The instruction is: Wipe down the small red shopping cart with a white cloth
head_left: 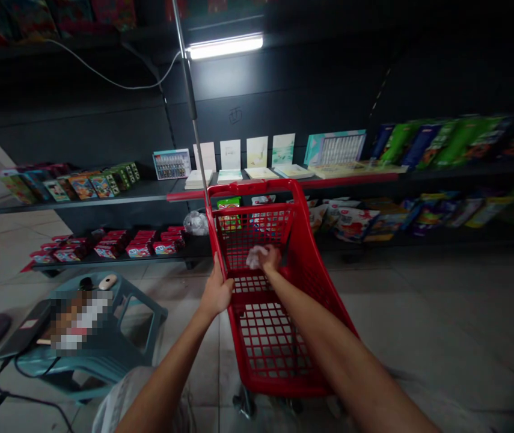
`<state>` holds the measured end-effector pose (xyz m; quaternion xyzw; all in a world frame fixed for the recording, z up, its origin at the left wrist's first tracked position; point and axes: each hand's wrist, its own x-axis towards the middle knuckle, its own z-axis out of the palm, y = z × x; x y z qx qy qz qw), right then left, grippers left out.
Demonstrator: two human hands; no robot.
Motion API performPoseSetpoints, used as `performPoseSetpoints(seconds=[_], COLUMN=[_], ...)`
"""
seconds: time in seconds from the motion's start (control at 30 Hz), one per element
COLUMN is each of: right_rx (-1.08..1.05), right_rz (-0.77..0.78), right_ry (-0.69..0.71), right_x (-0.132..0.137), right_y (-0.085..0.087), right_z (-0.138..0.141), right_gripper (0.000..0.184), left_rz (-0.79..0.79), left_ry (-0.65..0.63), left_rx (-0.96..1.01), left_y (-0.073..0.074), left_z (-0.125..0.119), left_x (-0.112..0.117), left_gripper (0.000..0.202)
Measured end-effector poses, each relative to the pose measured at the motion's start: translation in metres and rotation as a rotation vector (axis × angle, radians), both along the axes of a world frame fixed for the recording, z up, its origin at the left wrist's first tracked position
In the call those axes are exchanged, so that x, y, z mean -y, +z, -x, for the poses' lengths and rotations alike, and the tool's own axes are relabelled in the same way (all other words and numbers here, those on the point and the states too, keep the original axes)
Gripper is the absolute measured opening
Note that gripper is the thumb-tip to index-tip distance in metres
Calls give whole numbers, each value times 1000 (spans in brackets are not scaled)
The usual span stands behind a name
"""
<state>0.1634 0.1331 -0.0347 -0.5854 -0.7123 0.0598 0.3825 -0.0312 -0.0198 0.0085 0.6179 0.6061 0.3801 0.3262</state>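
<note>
A red plastic shopping cart [279, 388] stands in front of me, its handle toward the shelves. My left hand [217, 290] is closed around the cart's left rim, thumb on the inner side. Inside the basket, near its far mesh panel, my right hand [271, 260] grips a crumpled whitish cloth or tissue [255, 257]; which of the two I cannot tell. The cloth is close to the mesh, but whether it touches is unclear. The fingers of my right hand are partly hidden and a little blurred.
Behind the cart, a shelf [148, 191] bears boxes, books and bags. Red boxes [139, 243] line the lower shelf. A teal stool [148, 307] with a laptop-like device and cable stands at left. A metal pole [189, 90] rises beside the cart near a lit tube lamp [226, 47].
</note>
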Motion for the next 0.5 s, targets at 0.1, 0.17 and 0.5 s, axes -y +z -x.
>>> performPoseSetpoints(seconds=[0.1,0.17,0.5], right_rx=[-204,-377,-448], right_rz=[-142,-312,112], right_ry=[-318,-463,-310], right_x=[-27,-46,-4], right_y=[39,66,-23], right_z=[-6,-8,-12], right_gripper=[22,24,34], left_rz=[-4,1,-40], left_ry=[3,4,-25], left_rx=[2,2,31], left_y=[-1,-1,-5], left_z=[0,0,1], left_x=[-1,-1,-3], left_gripper=[99,99,99])
